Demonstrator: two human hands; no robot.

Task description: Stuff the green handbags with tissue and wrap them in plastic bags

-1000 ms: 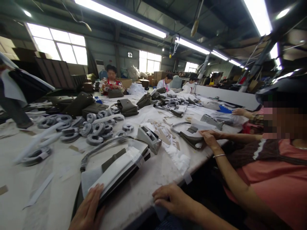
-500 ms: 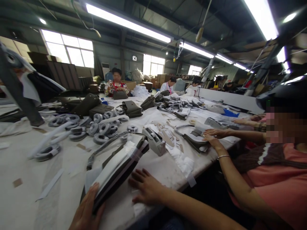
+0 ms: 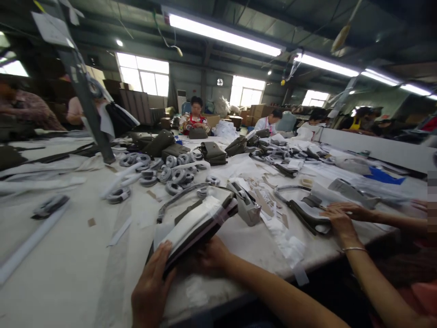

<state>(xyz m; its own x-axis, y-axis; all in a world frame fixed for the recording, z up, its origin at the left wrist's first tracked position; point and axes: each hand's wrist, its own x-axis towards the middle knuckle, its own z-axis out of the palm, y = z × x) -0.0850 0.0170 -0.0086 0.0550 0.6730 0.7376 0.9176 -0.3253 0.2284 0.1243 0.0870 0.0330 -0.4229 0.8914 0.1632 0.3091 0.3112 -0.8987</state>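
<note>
Down at the near edge of the table, your left hand is clamped on the near corner of the bag, fingers curled over the top face. Your right hand is tucked against the bag's lower right side with its fingers hidden under the bag, so I honestly can't tell if it's gripping or just propping.

The bag sits tilted, near end by your hands, far end pointing toward the tape dispenser. Its top is covered in white wrap.

My guess on handling: it looks light and flat but fairly stiff along the edges, more like a board than a floppy pouch. The wrap is the tricky bit. It looks thin and loose, and I'd guess it slides or tears if you pull on it alone. So take hold of the dark edge under the wrap, both sides, not just the paper.

A strap curves off the far side and could snag, so mind it. Beyond that there's a bunch of grey coils. Off to the right, a co-worker's hand rests on another piece, well apart from yours.
</note>
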